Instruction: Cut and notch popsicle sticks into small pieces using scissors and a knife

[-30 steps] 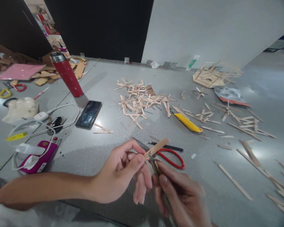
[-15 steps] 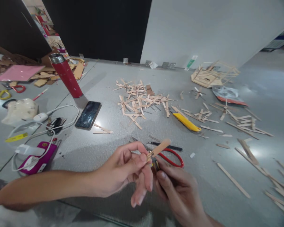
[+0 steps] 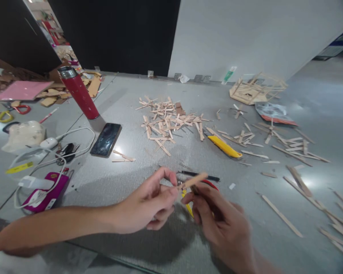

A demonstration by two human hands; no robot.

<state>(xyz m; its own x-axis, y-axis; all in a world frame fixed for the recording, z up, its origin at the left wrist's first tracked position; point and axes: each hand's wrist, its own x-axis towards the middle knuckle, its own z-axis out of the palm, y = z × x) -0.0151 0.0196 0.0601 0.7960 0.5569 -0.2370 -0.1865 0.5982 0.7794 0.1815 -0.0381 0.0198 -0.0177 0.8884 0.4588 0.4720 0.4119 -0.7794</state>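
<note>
My left hand (image 3: 157,201) pinches a short wooden craft stick (image 3: 194,181) between thumb and fingers. The stick's rounded end points up to the right, and dark marks show near the fingertips. Close on its right, my right hand (image 3: 221,219) is closed, thumb against fingers, around a small dark thing mostly hidden by them. Below and behind the hands are red and yellow handles (image 3: 188,203), partly covered. A slim black tool (image 3: 200,175) lies just beyond the stick.
Loose craft sticks (image 3: 171,121) are piled mid-table, with more at right. A yellow box cutter (image 3: 224,146) lies between. A phone (image 3: 106,139), red bottle (image 3: 78,92) and purple power bank (image 3: 47,192) with cables are at left. A stick frame (image 3: 254,91) stands at back right.
The craft stick has tipped to a flatter angle. My left hand's lower fingers have curled in, and my right hand has turned and shifted slightly right, covering more of the red handle.
</note>
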